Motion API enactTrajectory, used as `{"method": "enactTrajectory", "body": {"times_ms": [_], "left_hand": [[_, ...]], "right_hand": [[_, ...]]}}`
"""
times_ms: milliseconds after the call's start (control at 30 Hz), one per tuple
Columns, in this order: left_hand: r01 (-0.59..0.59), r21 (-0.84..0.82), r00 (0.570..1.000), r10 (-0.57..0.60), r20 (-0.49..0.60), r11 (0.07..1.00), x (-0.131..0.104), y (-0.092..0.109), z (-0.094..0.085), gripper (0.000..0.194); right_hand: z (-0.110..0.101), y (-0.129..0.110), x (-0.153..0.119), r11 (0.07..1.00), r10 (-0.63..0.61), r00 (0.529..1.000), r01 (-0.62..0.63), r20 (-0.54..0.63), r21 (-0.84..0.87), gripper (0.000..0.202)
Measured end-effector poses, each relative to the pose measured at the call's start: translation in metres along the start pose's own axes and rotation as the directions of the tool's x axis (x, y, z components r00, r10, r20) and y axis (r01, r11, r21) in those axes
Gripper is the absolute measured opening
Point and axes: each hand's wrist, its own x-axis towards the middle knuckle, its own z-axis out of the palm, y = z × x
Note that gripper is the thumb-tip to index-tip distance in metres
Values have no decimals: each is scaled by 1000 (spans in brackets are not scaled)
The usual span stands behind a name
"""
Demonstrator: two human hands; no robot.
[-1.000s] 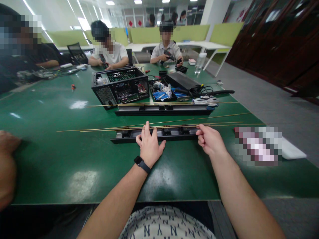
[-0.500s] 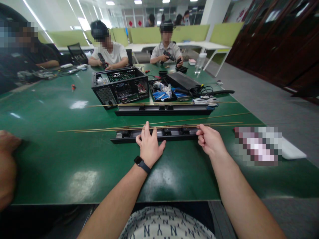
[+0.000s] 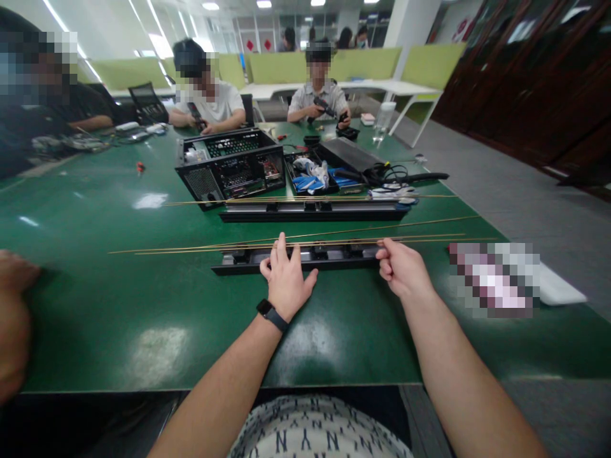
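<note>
In the head view, a long black rail-like frame (image 3: 329,264) with dark clips inside lies crosswise on the green table. Thin brass-coloured rods (image 3: 214,249) run along its far side and reach beyond both of its ends. My left hand (image 3: 289,273) rests over the frame with its fingers spread, fingertips at the rods. At the frame's right end, my right hand (image 3: 403,266) pinches one thin rod between thumb and forefinger. A second black frame (image 3: 315,216), also with rods along it, lies parallel farther back.
Behind the frames stand an open computer case (image 3: 229,168) and a tray with blue-white gloves (image 3: 310,177). A clear bottle (image 3: 383,121) is at the back. A white object (image 3: 561,283) lies to the right. A neighbour's arm (image 3: 14,318) rests at the left edge; other people sit across.
The rod pinched in my right hand has slid a little to the left; both its ends now lie farther left. My hands have stayed nearly in place.
</note>
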Motion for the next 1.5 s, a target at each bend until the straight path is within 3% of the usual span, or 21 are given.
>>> {"method": "enactTrajectory", "body": {"times_ms": [200,433,667,900,1167,1367,1500], "left_hand": [[1,0,1000,-1,-1,1000,0,0,1,70],[1,6,1000,-1,-2,1000,1,0,2,69],[2,6,1000,-2,-1,1000,0,0,1,69],[5,2,1000,-5,4,1000,0,2,-1,68],[7,-7,1000,-7,8,1000,1,1,-1,69],[4,-7,1000,-4,14,1000,0,1,-1,69],[1,-1,1000,-1,8,1000,0,1,-1,68]], "right_hand": [[1,1,-2,999,32,997,-30,74,-27,15],[-1,-1,1,1000,0,999,0,-36,7,12],[2,2,-3,1000,18,996,-16,83,-26,14],[-1,1,1,1000,-3,1000,4,-18,18,13],[2,2,-4,999,24,994,-20,110,-39,15],[1,0,-2,1000,15,1000,-15,2,-4,15],[0,1,-1,1000,-3,1000,3,26,-4,14]]}}
